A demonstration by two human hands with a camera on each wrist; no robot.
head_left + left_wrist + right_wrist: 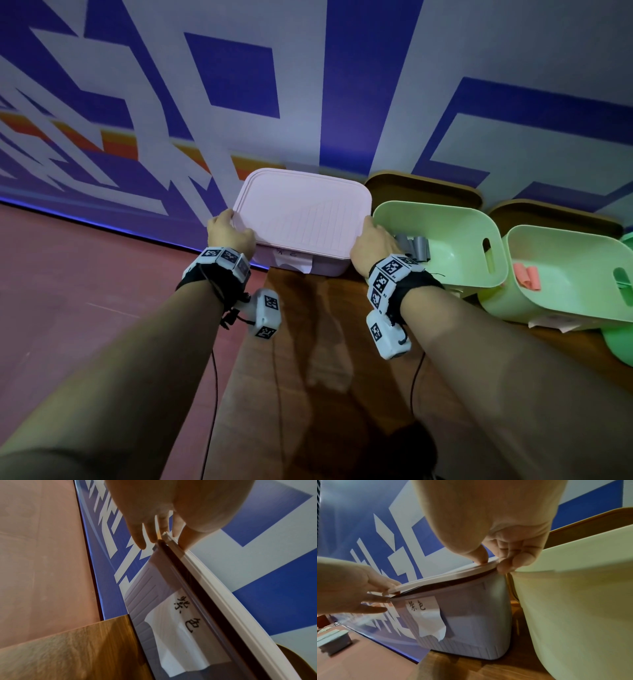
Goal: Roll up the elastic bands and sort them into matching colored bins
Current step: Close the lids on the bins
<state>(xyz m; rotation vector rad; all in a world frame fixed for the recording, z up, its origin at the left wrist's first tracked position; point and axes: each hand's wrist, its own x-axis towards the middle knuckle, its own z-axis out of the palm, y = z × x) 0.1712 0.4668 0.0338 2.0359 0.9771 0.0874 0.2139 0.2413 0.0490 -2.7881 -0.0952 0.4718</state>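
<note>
Head view: left hand and right hand pinch lid edges on purple bin; lid half-lifted. Uneven pull could tip bin, knock green bin holding grey rolled bands.

A wooden table stands on a reddish floor against a blue-and-white patterned wall.

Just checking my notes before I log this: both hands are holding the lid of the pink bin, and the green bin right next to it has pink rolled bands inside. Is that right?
Not quite. The left hand and right hand do hold the lid of the pink bin, but the green bin right next to it holds grey rolled bands, not pink. The head view shows this.
</note>
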